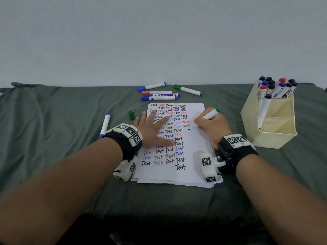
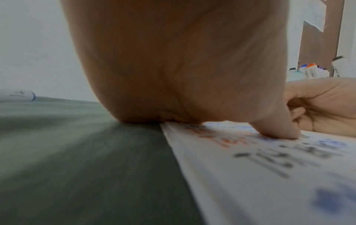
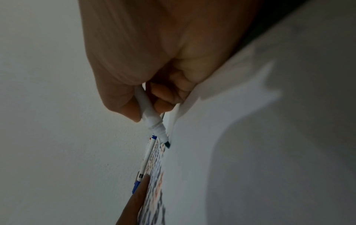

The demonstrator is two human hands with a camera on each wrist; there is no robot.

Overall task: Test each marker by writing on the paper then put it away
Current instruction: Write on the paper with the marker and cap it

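A stack of white paper (image 1: 192, 156) covered in rows of "Test" lies on the green cloth. My right hand (image 1: 212, 126) grips an uncapped green marker (image 1: 209, 114), its tip (image 3: 167, 143) touching the sheet beside a small dark dot. My left hand (image 1: 152, 128) lies flat with spread fingers on the paper's left half, the thumb (image 2: 277, 129) pressing the sheet. The green cap (image 1: 131, 115) lies on the cloth just left of the paper.
Several capped markers (image 1: 159, 95) lie beyond the paper, a green one (image 1: 188, 90) among them. A blue marker (image 1: 105, 125) lies left of my left wrist. A cream holder (image 1: 276, 131) with several markers (image 1: 276, 87) stands at the right.
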